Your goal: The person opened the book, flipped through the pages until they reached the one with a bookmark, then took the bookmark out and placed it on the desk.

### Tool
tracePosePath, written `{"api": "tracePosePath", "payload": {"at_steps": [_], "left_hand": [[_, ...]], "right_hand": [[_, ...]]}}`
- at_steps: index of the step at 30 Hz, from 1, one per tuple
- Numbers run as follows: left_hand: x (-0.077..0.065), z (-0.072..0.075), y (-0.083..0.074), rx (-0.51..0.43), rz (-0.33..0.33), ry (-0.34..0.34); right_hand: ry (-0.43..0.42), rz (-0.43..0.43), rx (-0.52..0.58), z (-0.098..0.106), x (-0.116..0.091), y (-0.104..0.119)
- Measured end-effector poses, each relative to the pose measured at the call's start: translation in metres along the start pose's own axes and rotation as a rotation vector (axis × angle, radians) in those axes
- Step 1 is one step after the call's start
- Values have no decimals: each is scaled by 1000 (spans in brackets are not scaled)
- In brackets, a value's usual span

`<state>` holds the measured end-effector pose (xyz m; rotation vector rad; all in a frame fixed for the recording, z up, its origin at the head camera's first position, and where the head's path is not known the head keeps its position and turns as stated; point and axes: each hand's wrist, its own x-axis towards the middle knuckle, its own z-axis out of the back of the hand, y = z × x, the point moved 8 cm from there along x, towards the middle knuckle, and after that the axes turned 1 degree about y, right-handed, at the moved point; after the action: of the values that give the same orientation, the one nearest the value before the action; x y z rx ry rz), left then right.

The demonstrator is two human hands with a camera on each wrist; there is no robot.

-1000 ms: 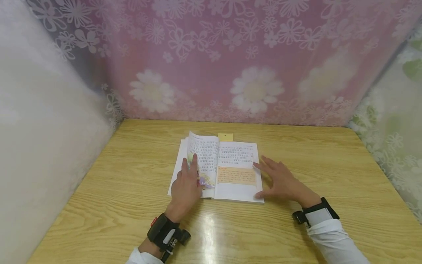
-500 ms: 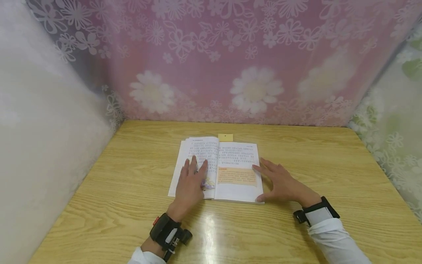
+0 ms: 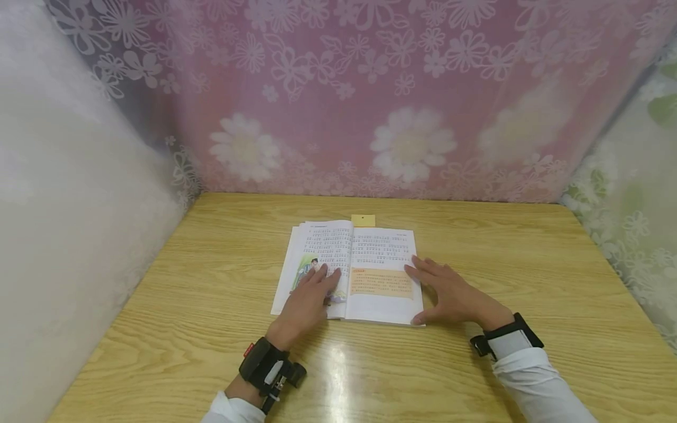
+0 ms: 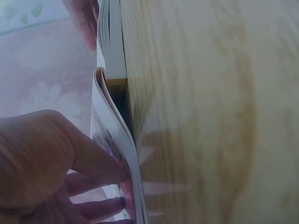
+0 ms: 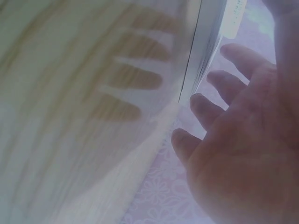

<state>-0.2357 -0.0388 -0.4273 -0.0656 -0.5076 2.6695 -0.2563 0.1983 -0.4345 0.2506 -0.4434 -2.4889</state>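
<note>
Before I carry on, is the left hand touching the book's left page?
Touching. The left wrist view shows it: fingertips of the left hand meet the printed picture on the left page, with no gap visible.

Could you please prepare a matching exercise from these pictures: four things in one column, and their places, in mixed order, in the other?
1. Left hand
2. Right hand
3. Yellow tab
4. Orange text box

A. at the outer edge of the right page
B. printed inside that same page
C. on the left page
D. beyond the far edge of the book

Pairs: 1-C; 2-A; 3-D; 4-B
</note>
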Motion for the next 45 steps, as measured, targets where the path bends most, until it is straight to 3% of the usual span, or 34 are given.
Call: {"api": "tracePosePath", "payload": {"at_steps": [6,13,23,28,31,35,45], "left_hand": [[0,-2,1,25,24,30],[0,1,-2,32,1,-3],[-1,4,-7,69,-51,-48],[2,6,-14,141,-98,-50],[5,5,-18,138,-69,3],[9,2,-21,102,20,47],[11,2,-28,157,119,5]], "right_hand": [[22,6,17,-1,1,2],[23,-16,10,-1,1,1],[-65,-42,-14,5,2,1],[-95,-40,-24,7,2,2],[-112,-42,-28,11,3,3],[-141,-31,-43,16,4,7],[-254,14,-87,30,8,19]]}}
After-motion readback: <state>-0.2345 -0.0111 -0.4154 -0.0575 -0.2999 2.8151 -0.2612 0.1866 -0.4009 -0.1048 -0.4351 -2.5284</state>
